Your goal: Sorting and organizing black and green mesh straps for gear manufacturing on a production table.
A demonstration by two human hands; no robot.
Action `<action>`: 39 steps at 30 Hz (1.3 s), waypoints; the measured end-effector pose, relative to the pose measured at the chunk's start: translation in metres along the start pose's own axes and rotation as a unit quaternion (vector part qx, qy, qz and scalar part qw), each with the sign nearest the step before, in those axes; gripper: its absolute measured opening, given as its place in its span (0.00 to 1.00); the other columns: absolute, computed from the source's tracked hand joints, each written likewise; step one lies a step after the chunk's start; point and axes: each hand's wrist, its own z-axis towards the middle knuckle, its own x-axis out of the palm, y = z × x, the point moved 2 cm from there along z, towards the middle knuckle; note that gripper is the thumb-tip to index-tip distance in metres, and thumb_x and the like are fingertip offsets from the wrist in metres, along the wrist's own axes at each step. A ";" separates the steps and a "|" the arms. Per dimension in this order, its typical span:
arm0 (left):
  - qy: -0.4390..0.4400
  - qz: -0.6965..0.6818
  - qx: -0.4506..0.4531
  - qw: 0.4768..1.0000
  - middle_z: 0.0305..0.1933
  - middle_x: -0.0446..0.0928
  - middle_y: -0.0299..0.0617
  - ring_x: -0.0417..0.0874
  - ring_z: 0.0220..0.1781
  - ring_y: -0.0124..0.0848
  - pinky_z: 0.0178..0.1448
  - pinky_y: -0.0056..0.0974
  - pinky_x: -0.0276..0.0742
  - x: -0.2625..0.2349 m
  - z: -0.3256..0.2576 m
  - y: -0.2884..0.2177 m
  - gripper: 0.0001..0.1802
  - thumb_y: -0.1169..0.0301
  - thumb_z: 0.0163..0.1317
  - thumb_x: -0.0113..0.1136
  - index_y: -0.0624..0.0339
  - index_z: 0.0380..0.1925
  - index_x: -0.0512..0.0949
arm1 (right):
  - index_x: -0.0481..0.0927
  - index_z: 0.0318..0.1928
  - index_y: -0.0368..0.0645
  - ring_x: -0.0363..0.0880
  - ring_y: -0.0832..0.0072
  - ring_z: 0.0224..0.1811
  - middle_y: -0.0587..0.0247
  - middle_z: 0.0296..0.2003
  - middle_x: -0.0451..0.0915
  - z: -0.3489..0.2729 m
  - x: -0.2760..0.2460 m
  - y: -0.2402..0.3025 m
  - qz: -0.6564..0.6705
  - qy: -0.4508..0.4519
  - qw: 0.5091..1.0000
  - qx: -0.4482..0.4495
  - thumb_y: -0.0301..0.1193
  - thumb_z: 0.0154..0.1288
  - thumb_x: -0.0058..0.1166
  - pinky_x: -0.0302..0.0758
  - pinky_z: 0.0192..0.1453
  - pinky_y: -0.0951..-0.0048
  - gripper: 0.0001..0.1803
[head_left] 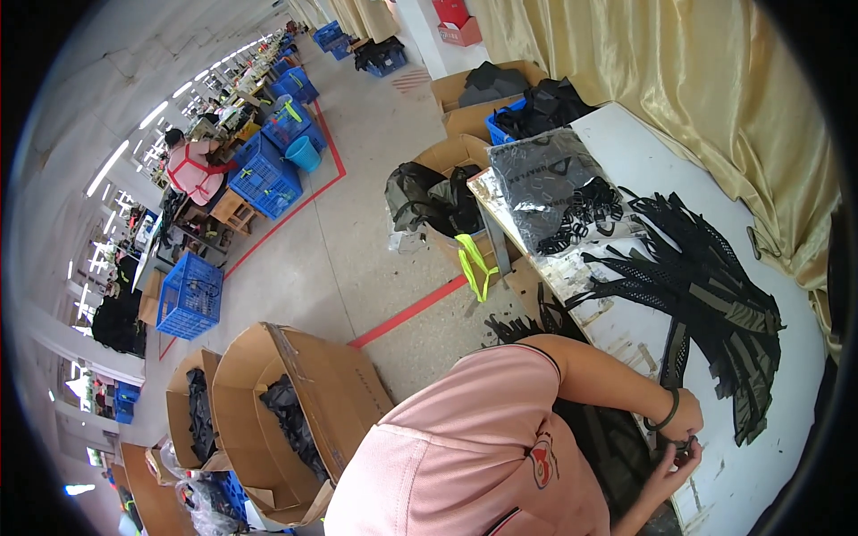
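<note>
My left hand (684, 415), with a dark band at its wrist, is closed over the end of a black mesh strap (677, 353). Just below it, my right hand (668, 472) has its fingers bent in a pinch. The fingertips of both hands meet at a small dark piece (685, 444), too small and covered to tell its kind. Beyond the hands, a fanned pile of black mesh straps (706, 277) with grey-green ends lies on the white table (791, 447).
A clear plastic bag (550, 188) with black buckles lies on the table's far end. Cardboard boxes (335, 393) of black fabric stand behind me. A bright yellow-green strap (474, 268) hangs from another box. A person (192, 170) works across the red-lined aisle, near blue crates (264, 174).
</note>
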 end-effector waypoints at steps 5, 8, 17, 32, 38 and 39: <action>-0.003 -0.043 -0.033 0.998 0.28 0.79 0.45 0.80 0.33 0.44 0.36 0.45 0.74 0.011 0.003 0.013 0.10 0.61 0.46 0.60 0.53 0.25 0.79 | 0.65 0.56 0.35 0.71 0.63 0.50 0.50 0.50 0.71 0.003 0.016 -0.003 0.006 -0.053 0.997 -0.048 0.27 0.66 0.47 0.68 0.53 0.70 0.19; -0.022 -0.080 -0.042 0.996 0.27 0.79 0.46 0.80 0.32 0.44 0.35 0.44 0.73 0.010 -0.002 0.019 0.12 0.60 0.43 0.64 0.55 0.23 0.78 | 0.65 0.56 0.35 0.71 0.63 0.52 0.49 0.52 0.71 0.007 0.015 -0.012 0.015 -0.033 0.998 -0.045 0.25 0.68 0.42 0.66 0.56 0.68 0.17; 0.027 -0.024 -0.051 0.998 0.24 0.77 0.46 0.79 0.31 0.46 0.34 0.44 0.73 0.002 -0.012 0.018 0.17 0.57 0.38 0.70 0.56 0.21 0.76 | 0.74 0.45 0.36 0.77 0.64 0.35 0.50 0.36 0.79 0.026 0.004 0.002 -0.055 0.098 0.993 -0.043 0.27 0.68 0.42 0.72 0.41 0.68 0.10; -0.097 -0.083 0.063 0.990 0.21 0.74 0.39 0.78 0.30 0.43 0.31 0.46 0.69 0.009 -0.034 -0.002 0.13 0.65 0.43 0.67 0.54 0.18 0.71 | 0.65 0.26 0.43 0.57 0.86 0.26 0.75 0.22 0.62 0.017 0.015 -0.012 0.371 0.002 0.908 0.197 0.32 0.69 0.42 0.56 0.30 0.82 0.13; -0.066 -0.176 -0.002 0.982 0.25 0.78 0.42 0.79 0.30 0.39 0.32 0.42 0.71 -0.008 -0.034 -0.005 0.09 0.70 0.42 0.67 0.58 0.23 0.76 | 0.67 0.36 0.41 0.65 0.81 0.32 0.69 0.31 0.68 0.019 0.005 0.000 0.428 0.093 0.883 0.166 0.32 0.68 0.45 0.62 0.37 0.80 0.08; -0.081 -0.215 -0.003 0.973 0.25 0.78 0.42 0.79 0.29 0.38 0.33 0.41 0.72 -0.012 -0.033 -0.005 0.09 0.71 0.42 0.66 0.58 0.25 0.78 | 0.68 0.44 0.38 0.70 0.78 0.36 0.64 0.37 0.72 0.018 0.004 0.006 0.457 0.096 0.869 0.166 0.31 0.67 0.46 0.65 0.42 0.78 0.10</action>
